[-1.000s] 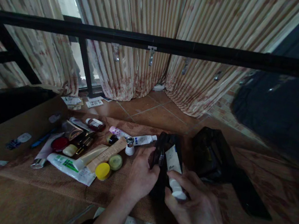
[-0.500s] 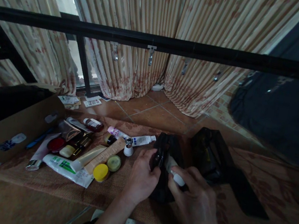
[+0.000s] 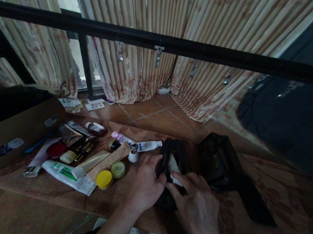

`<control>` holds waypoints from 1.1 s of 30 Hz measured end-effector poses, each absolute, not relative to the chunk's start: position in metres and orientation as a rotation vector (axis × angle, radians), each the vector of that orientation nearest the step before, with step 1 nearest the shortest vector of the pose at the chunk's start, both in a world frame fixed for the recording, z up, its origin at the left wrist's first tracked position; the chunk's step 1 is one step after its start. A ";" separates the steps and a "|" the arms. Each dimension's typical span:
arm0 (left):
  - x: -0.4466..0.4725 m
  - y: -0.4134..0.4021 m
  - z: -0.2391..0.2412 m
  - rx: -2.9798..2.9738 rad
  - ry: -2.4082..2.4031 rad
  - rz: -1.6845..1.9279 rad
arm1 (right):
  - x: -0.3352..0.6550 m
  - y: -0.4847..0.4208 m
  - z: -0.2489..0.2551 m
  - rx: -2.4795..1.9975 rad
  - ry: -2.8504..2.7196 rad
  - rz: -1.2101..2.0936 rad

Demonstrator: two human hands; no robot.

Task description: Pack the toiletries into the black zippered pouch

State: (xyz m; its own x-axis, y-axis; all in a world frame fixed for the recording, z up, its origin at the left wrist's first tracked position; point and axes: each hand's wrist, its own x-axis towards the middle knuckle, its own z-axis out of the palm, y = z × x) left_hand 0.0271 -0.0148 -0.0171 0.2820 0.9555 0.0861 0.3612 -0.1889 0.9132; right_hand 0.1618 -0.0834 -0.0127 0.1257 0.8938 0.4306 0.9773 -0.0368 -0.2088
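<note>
A small black pouch (image 3: pixel 179 155) lies open on a brown woven mat (image 3: pixel 117 203). My left hand (image 3: pixel 146 186) grips the pouch's left rim. My right hand (image 3: pixel 195 208) presses a white tube (image 3: pixel 174 168) down into the pouch mouth, so only part of the tube shows. To the left of the pouch lies a spread of cosmetics: a green-and-white tube (image 3: pixel 69 175), a yellow-lidded jar (image 3: pixel 104 179), a green-lidded jar (image 3: pixel 118 169), beige tubes (image 3: pixel 107 161) and a small white bottle (image 3: pixel 133 154).
A second, larger black bag (image 3: pixel 219 161) lies right of the pouch. A cardboard sheet (image 3: pixel 5 132) sits at the left. A black metal bar (image 3: pixel 169 46) crosses overhead, with striped curtains (image 3: pixel 162 13) and a tiled floor (image 3: pixel 157 115) behind. Dark fabric (image 3: pixel 297 109) hangs at right.
My right hand has pushed the white tube from above the pouch down into its opening. My left hand has kept hold of the pouch rim.
</note>
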 end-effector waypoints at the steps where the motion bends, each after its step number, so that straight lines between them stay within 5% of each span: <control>1: 0.027 -0.015 -0.018 1.715 1.214 0.897 | 0.162 -0.085 -0.011 -1.969 -1.822 -0.213; 33: 0.017 -0.008 -0.018 1.698 1.281 1.015 | 0.179 -0.082 -0.020 -1.561 -1.051 0.177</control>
State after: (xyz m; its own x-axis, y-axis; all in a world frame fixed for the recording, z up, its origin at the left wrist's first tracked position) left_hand 0.0174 -0.0084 -0.0180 0.1789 0.9730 0.1456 0.3638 -0.2029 0.9091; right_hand 0.1790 -0.0817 -0.0200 0.5819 0.6926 0.4263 0.5143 0.0927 -0.8526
